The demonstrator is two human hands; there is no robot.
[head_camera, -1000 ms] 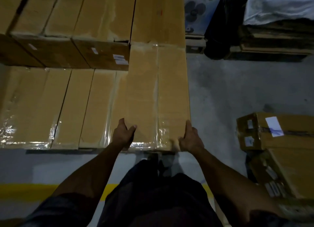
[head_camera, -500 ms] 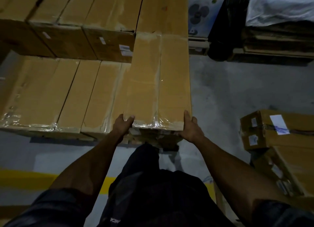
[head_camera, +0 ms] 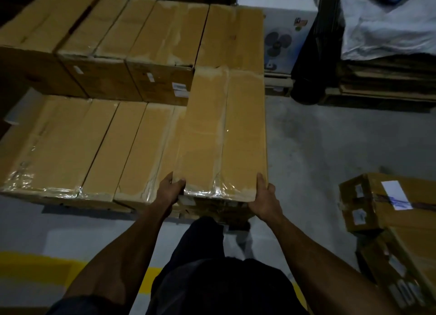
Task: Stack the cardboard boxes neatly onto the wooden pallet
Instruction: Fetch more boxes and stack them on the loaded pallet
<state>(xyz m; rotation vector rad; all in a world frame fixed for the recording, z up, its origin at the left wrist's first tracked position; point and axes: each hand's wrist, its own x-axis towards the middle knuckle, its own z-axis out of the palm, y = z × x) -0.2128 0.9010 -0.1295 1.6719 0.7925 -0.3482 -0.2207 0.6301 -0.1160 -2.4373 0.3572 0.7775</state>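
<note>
A long taped cardboard box point(head_camera: 224, 130) lies on the second layer at the right end of the stack, its far end against a taller box row point(head_camera: 146, 31). My left hand point(head_camera: 170, 189) grips its near left corner, thumb on top. My right hand point(head_camera: 263, 198) grips its near right corner. To its left, a lower row of boxes point(head_camera: 77, 145) lies side by side. The wooden pallet is hidden under the boxes, except perhaps a dark strip point(head_camera: 226, 217) below the held box.
Two loose cardboard boxes point(head_camera: 391, 208) with white labels lie on the grey floor at the right. A white fan carton point(head_camera: 280, 31), a black wrapped bundle point(head_camera: 313, 55) and stacked flat cardboard point(head_camera: 387, 79) stand behind. A yellow floor line point(head_camera: 35, 265) runs near my feet.
The box has slid farther away onto the stack with both hands at its near corners. The view has moved forward and tilted, showing more of the rear box row.
</note>
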